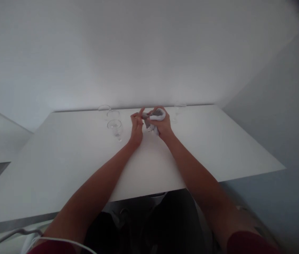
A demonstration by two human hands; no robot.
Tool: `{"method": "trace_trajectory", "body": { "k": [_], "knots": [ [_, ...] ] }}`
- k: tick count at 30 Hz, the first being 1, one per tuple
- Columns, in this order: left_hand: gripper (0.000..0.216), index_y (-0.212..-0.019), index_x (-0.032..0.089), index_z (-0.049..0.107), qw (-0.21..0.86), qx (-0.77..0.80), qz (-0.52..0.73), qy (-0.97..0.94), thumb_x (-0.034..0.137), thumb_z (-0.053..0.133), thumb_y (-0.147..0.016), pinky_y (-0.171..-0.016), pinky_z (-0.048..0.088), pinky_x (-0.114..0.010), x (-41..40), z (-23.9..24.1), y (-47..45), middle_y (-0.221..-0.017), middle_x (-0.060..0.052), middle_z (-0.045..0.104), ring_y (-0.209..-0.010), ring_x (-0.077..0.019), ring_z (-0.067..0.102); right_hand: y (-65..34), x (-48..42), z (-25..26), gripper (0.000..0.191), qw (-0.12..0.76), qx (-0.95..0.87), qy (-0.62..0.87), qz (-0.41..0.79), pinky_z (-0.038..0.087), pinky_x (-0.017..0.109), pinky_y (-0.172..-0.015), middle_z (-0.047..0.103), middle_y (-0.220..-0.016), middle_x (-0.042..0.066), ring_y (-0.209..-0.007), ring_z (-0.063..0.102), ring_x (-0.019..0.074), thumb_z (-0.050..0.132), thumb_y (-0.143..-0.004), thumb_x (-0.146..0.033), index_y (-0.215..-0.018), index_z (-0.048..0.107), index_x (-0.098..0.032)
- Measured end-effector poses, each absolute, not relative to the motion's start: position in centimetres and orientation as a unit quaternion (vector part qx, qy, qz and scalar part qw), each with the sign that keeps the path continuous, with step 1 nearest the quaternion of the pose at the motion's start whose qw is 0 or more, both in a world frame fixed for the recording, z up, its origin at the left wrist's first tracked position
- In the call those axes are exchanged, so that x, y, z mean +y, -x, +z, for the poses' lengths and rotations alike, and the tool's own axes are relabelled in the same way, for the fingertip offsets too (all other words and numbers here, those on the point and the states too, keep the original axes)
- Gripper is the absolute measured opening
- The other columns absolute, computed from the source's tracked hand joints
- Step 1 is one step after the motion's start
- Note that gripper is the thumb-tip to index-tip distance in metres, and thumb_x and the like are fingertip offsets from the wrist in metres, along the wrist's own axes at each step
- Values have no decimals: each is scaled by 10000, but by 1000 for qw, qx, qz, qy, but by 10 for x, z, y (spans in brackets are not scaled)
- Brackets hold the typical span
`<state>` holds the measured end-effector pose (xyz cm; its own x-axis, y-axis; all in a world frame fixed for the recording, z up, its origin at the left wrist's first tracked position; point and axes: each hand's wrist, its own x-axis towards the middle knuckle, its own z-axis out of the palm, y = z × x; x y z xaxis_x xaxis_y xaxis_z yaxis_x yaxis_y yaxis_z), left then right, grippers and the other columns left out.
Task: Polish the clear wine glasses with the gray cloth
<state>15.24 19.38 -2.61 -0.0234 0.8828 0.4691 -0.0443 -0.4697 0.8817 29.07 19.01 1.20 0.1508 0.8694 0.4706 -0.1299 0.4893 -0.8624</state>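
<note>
Over the far middle of the table, both hands meet at a crumpled white and grey cloth (160,113). My right hand (166,124) is wrapped around it, with part of the cloth hanging below the fingers. My left hand (137,122) is closed at the cloth's left side, its fingertips by a small greyish part; what they pinch is too small and dim to make out. Whether a glass sits inside the cloth is hidden. To the left of my left hand stands a clear stemmed glass (115,127), with another clear glass (113,114) close behind it.
The white table (59,158) reaches back to a pale wall (149,53). A further clear glass (104,108) stands at the back left, and a faint glass (176,113) is right of my right hand. A thin white cable (65,240) crosses near my left sleeve.
</note>
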Motion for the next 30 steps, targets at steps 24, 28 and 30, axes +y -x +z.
{"method": "trace_trajectory", "body": {
  "k": [24, 28, 30],
  "knots": [
    [643, -624, 219, 439, 471, 306, 486, -670, 682, 381, -1066, -660, 352, -335, 197, -26, -155, -645, 2, 414, -646, -160, 380, -512, 249, -2, 295, 708, -449, 545, 33, 509, 271, -588, 621, -766, -50, -649, 620, 142, 740, -592, -331, -851, 641, -231],
    [685, -560, 219, 346, 528, 312, 435, -659, 697, 406, -1046, -586, 250, -328, 195, -26, -155, -563, 25, 313, -572, -132, 302, -520, 264, -10, 329, 717, -428, 548, 58, 488, 256, -590, 622, -765, -54, -648, 596, 133, 758, -581, -330, -873, 651, -222],
    [699, -538, 221, 290, 560, 307, 425, -642, 690, 459, -1028, -563, 182, -330, 193, -25, -154, -543, 42, 236, -540, -114, 232, -519, 269, -12, 340, 721, -421, 545, 75, 486, 255, -605, 631, -757, -59, -656, 587, 130, 770, -578, -331, -881, 661, -222]
  ]
}}
